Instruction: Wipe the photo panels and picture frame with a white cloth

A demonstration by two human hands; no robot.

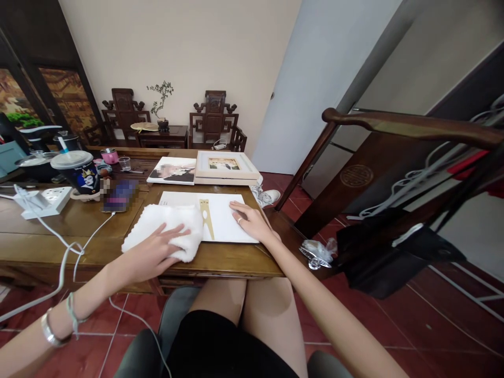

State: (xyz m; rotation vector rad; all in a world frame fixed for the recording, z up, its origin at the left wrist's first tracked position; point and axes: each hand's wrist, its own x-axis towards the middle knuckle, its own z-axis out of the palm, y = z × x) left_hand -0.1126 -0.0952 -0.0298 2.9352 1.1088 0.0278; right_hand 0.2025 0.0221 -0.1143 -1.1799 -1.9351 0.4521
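Note:
A folded, fluffy white towel (157, 223) lies on the wooden table near its front edge and covers the left part of an open book (224, 215). My left hand (155, 249) rests on the towel, fingers spread and stretched over its front. On the book's right page my right hand (251, 220) lies flat with its fingers extended; one finger wears a ring. Between the hands, a tapering gold shape (205, 215) with a pale oval in it shows on the book. Whether it is printed or a separate piece, I cannot tell.
Behind the book are a boxed album (226, 167) and a photo book (167, 176). At left stand a lidded cup (81, 176), a phone (119, 196) on a white cable and a power strip (47, 199). A wooden chair (354, 173) stands close on the right.

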